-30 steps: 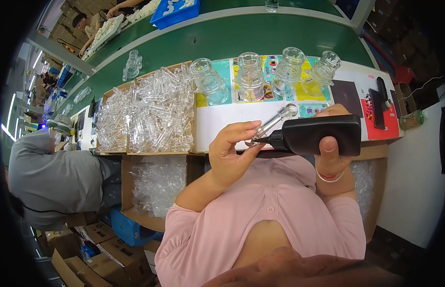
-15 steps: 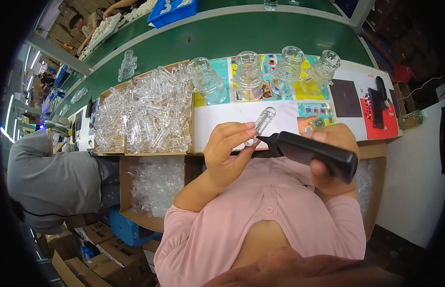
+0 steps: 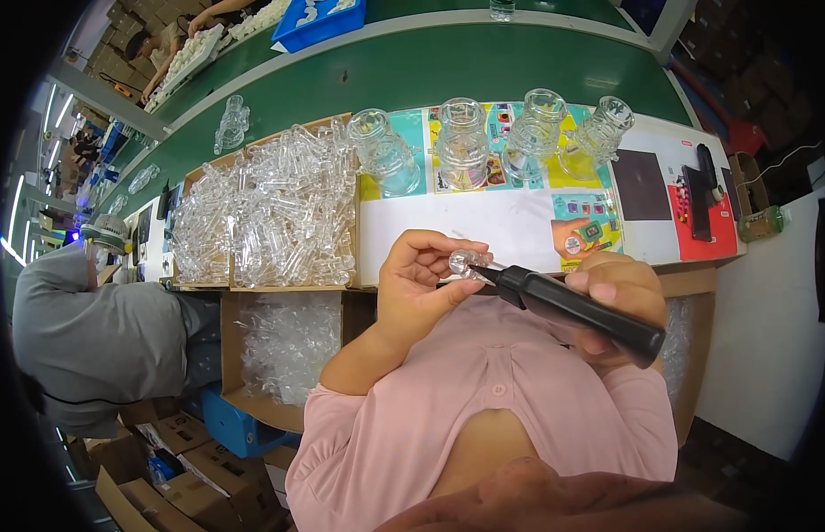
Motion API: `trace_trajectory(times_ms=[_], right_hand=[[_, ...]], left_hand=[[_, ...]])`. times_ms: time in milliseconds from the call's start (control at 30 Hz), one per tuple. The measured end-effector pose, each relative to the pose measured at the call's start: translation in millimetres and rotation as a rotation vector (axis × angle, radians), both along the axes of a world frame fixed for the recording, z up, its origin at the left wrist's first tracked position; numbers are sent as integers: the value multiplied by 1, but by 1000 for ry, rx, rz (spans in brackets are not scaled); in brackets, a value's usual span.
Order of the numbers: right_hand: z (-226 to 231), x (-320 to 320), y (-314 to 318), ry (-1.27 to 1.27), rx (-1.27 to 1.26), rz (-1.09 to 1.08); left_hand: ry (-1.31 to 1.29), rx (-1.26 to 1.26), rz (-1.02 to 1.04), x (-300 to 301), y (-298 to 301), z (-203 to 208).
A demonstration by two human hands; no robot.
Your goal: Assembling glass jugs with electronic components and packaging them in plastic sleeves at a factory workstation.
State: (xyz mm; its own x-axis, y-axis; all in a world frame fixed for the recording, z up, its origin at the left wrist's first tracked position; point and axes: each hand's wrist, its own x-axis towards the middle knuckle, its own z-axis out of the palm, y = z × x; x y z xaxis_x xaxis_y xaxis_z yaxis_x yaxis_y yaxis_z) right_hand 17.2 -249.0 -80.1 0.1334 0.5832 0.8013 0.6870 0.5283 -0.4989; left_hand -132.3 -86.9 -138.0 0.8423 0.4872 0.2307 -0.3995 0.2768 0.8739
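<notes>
Between the thumb and fingers of my left hand [image 3: 421, 279] is a small clear plastic tube piece [image 3: 466, 262], its round end turned up toward me. My right hand [image 3: 618, 297] is wrapped round a black squeeze bottle [image 3: 576, 310] with a narrow pointed nozzle. The nozzle tip meets or nearly meets the clear piece; whether they touch I cannot tell. Beyond my hands, several clear glass-like vessels stand in a row, one of them a flared vessel [image 3: 462, 142]. To the left, an open cardboard box [image 3: 355, 204] is heaped with similar clear pieces [image 3: 288, 204].
A printed colourful mat [image 3: 492, 213] covers the bench before me. At its right lie a dark phone-like slab [image 3: 696, 204] and a black square [image 3: 641, 183]. Below the bench stands a box of clear parts [image 3: 284, 346]. A person in grey [image 3: 111, 328] sits at left; a blue tray [image 3: 319, 27] stands far back.
My left hand has turned the clear piece so its round end faces up instead of its length pointing away. The bottle has tilted and shifted slightly down with my right hand.
</notes>
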Motion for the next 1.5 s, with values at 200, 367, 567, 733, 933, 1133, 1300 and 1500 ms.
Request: trace_trajectory(times_ms=[200, 367, 567, 733, 933, 1133, 1300, 1500], right_hand=[[-4, -3, 1, -103, 39, 59], [-5, 5, -1, -249, 38, 120], [-5, 1, 0, -284, 19, 91], [-6, 7, 11, -286, 161, 114], [-2, 1, 3, -118, -42, 50], [-37, 3, 22, 688, 72, -70], [-48, 13, 59, 1722, 368, 41], [-95, 37, 36, 1940, 310, 336]], left_hand=[[-12, -106, -73, -1, 4, -4], [-31, -108, -40, 1, 3, -4], [-24, 53, 86, 2, 2, -4], [-14, 142, 160, 2, 3, -5], [-92, 373, 265, 4, 7, -11], [-129, 498, 338, 10, 6, -15], [-29, 232, 292, 13, 13, -23], [180, -195, 184, 36, 39, -61]])
